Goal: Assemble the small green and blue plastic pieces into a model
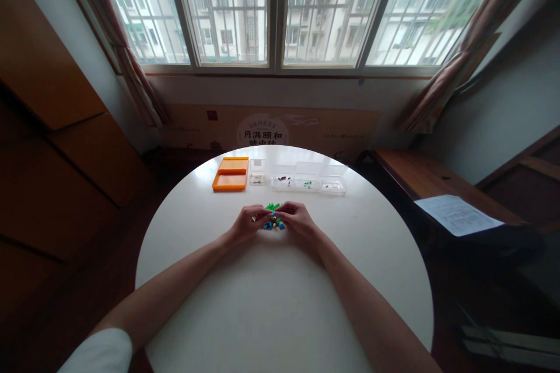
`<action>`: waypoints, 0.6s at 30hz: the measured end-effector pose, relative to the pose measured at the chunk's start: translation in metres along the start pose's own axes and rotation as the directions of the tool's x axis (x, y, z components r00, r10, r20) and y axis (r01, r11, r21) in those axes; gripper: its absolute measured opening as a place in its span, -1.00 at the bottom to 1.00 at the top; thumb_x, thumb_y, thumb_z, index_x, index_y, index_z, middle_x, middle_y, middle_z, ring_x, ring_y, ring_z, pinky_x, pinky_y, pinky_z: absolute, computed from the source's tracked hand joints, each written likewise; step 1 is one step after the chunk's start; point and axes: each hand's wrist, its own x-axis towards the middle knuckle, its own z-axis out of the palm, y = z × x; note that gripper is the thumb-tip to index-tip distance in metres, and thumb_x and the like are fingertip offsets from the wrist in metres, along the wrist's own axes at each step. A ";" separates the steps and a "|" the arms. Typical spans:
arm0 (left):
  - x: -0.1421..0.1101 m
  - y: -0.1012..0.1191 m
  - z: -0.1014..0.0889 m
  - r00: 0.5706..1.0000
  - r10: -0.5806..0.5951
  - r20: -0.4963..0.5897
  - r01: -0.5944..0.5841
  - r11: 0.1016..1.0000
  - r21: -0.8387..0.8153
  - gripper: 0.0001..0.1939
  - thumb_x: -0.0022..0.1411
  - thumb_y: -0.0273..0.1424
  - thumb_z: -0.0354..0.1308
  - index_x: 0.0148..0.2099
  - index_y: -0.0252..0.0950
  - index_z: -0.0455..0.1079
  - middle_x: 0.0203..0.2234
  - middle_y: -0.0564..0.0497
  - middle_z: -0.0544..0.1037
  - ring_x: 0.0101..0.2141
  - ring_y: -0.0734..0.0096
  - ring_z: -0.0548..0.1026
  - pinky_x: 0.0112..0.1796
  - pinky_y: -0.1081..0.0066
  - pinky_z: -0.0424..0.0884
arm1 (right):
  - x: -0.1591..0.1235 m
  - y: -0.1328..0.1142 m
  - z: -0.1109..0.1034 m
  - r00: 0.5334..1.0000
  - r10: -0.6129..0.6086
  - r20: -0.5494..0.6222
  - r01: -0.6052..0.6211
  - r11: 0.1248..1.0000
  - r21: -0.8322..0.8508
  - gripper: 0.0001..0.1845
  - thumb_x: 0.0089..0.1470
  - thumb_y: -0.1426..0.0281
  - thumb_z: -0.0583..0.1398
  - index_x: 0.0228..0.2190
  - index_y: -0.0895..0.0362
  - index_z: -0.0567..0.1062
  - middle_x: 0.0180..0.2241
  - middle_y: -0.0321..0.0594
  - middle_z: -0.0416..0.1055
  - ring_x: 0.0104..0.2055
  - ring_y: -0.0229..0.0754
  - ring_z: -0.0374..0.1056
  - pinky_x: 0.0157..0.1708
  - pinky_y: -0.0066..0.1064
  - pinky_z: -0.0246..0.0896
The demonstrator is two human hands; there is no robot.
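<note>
My left hand (254,220) and my right hand (297,217) meet over the middle of the white round table (262,303). Their fingertips pinch a small blue piece (273,213) between them; it looks like a toy building brick, though its exact shape is too small to tell. Under and around the fingers lies a loose pile of small pieces. Green ones (273,206) are on the far side, and blue ones (281,225) and a few dark and pale ones are on the near side. Both hands partly cover the pile.
Beyond the hands stand an open orange box (230,180) and a clear case (258,179) with small pale pieces. To their right are open clear compartments (308,185) with brown and green pieces. A paper sheet (457,214) lies off the table at right.
</note>
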 end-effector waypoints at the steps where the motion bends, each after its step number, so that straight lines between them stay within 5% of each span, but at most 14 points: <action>1: 0.000 0.000 0.000 1.000 -0.001 0.000 0.001 1.000 0.001 -0.77 0.17 -0.32 0.11 -0.31 -0.39 0.49 -0.61 0.03 0.41 -0.57 0.58 0.31 -0.51 0.57 0.24 | 0.000 0.000 0.000 1.000 0.000 0.000 0.000 1.000 0.001 -0.73 -0.29 0.27 0.35 -0.52 0.19 0.51 -0.53 -0.24 0.46 -0.52 -0.28 0.33 -0.51 -0.46 0.18; 18: 0.001 0.002 0.001 1.000 0.010 -0.027 -0.010 1.000 0.013 -0.76 0.18 -0.31 0.10 -0.32 -0.38 0.49 -0.57 0.00 0.45 -0.56 0.56 0.33 -0.49 0.55 0.27 | -0.003 -0.008 0.002 1.000 0.012 0.005 -0.012 1.000 0.003 -0.71 -0.29 0.26 0.35 -0.50 0.20 0.51 -0.52 -0.24 0.45 -0.51 -0.30 0.30 -0.51 -0.47 0.17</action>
